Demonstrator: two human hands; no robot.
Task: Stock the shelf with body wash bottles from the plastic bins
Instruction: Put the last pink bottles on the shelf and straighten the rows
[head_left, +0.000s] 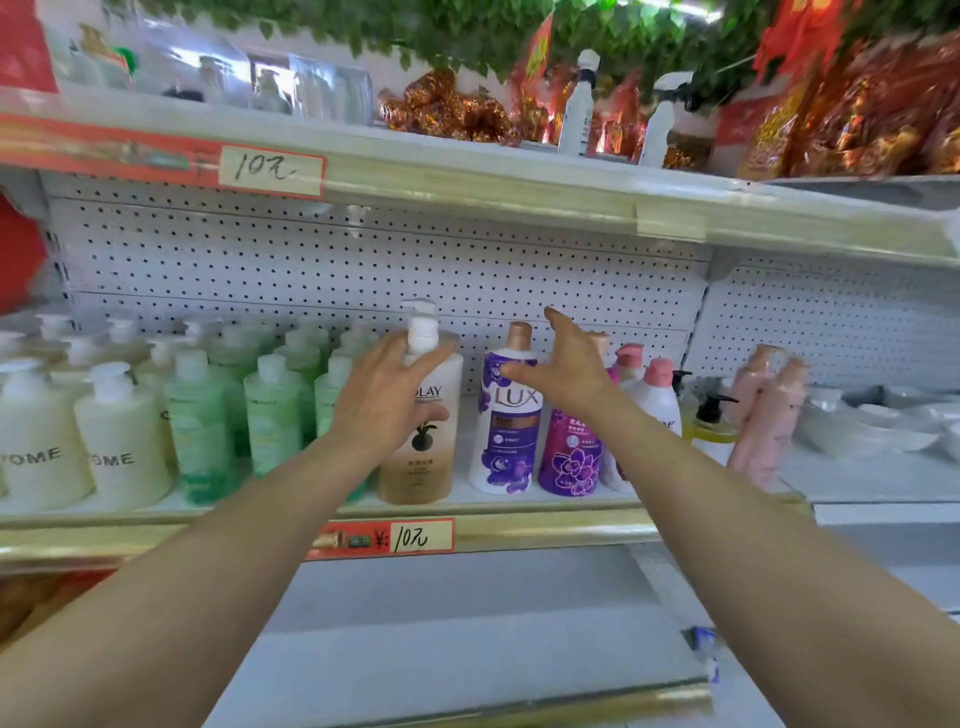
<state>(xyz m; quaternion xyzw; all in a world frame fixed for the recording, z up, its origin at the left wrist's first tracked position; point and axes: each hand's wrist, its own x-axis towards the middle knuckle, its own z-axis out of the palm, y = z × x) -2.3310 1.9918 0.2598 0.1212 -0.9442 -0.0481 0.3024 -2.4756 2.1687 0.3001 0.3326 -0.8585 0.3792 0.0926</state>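
- The left hand (387, 400) wraps its fingers round the OLAY pump bottle (426, 467), which stands upright at the near edge of the shelf (545, 530).
- The right hand (566, 374), fingers spread, holds nothing, in front of the purple LUX bottle (506, 436).
- The price tag (421, 538) below reads "10元".

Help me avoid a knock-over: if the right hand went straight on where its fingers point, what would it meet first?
Likely the purple LUX bottle: the right hand is open, fingertips close to its shoulder; depth is unclear.
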